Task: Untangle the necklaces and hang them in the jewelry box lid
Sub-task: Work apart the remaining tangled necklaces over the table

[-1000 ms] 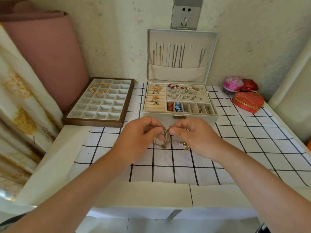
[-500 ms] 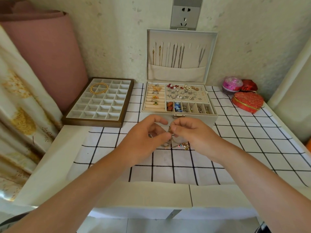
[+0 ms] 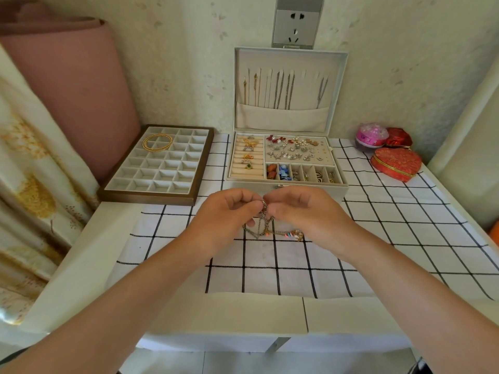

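Head view looks down on a white table (image 3: pixel 89 252) spread with a black-gridded white cloth (image 3: pixel 391 230), set against a pale papered wall with a socket (image 3: pixel 297 22). A pink roll (image 3: pixel 70 90) and a patterned curtain (image 3: pixel 27 171) stand at the left. A divided tray (image 3: pixel 151 197) holds a gold bangle (image 3: pixel 157 141), and a red heart tin (image 3: pixel 395 163) sits at the right.

My left hand (image 3: pixel 226 220) and right hand (image 3: pixel 305 217) meet in front of the jewelry box (image 3: pixel 324 190), fingers curled, each pinching the tangled necklaces (image 3: pixel 266 225) at the top. The tangle drops straight from my fingertips to the cloth, then runs sideways to the right as a beaded stretch. The open lid (image 3: pixel 334 90) stands upright behind, with hung chains (image 3: pixel 282 90) pointing down into its pocket (image 3: pixel 280 117).

My fingers cover the knot's top, and the beaded end slips under my right hand. I cannot tell how many chains are caught. The pocket hides the hung chains' lower ends.
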Tool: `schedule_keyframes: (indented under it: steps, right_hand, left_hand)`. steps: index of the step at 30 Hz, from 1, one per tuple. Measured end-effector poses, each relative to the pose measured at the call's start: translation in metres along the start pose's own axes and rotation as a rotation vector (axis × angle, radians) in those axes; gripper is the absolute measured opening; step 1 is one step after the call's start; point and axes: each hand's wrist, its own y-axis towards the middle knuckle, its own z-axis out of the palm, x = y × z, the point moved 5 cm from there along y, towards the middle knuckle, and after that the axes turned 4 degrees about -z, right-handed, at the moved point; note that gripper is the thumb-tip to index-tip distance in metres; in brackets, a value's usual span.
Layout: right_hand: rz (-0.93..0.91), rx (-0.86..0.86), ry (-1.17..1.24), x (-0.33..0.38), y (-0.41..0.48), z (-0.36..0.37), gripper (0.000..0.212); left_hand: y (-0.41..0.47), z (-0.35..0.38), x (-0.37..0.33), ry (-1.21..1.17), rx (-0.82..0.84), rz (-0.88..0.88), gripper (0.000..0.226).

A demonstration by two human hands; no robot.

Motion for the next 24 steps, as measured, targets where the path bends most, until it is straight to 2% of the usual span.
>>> schedule_keyframes:
  steps: [2,8,12,15,20,24]
  right_hand:
    - [-0.004,0.028,-0.054,-0.001,0.0,0.002,0.016]
    - [0.02,-0.05,-0.103,-0.005,0.002,-0.006,0.009]
    - [0.072,-0.029,-0.132,-0.012,0.003,-0.005,0.006]
    - [0.096,-0.026,-0.068,-0.012,0.002,-0.005,0.015]
    - [0.121,-0.035,0.106,-0.008,0.001,-0.003,0.032]
    - [0.097,-0.058,0.189,-0.006,0.001,-0.005,0.031]
  left_hand:
    - [0.0,0.001,-0.001,-0.001,0.018,-0.009,0.013]
    - [0.0,-0.006,-0.002,0.117,-0.037,-0.015,0.013]
    - [0.002,-0.007,-0.005,-0.185,-0.043,-0.116,0.028]
    - [0.003,-0.013,-0.005,-0.426,-0.03,-0.134,0.031]
    - [0.003,-0.019,-0.005,-0.258,-0.028,-0.095,0.028]
    - [-0.002,-0.014,-0.007,-0.475,-0.009,-0.128,0.029]
